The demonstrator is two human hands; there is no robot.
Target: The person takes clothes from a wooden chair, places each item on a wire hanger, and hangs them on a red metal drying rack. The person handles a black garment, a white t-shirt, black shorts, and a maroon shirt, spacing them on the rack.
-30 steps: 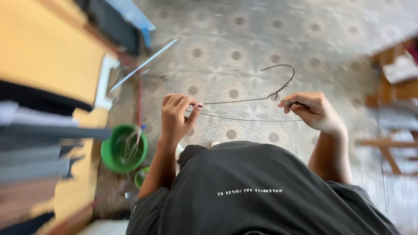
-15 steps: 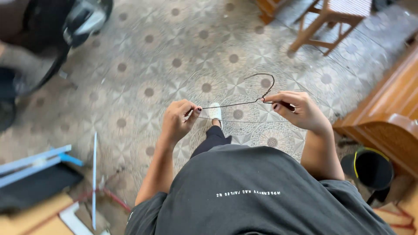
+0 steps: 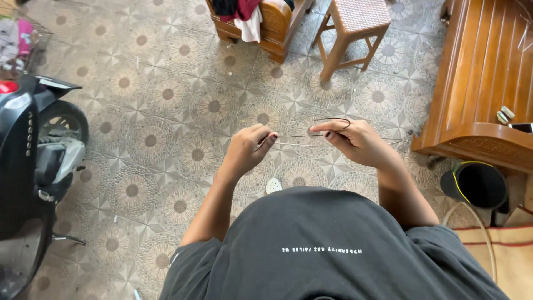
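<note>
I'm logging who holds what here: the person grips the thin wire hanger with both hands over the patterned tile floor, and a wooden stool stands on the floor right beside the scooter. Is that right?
Not quite. The head view shows the wooden stool at the top, far from the scooter at the left edge; it stands beside a wooden chair draped with clothes. The rest holds: left hand and right hand grip the wire hanger over the tile floor.

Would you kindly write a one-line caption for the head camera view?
Both hands, left hand and right hand, pinch a thin wire hanger above a patterned tile floor.
</note>
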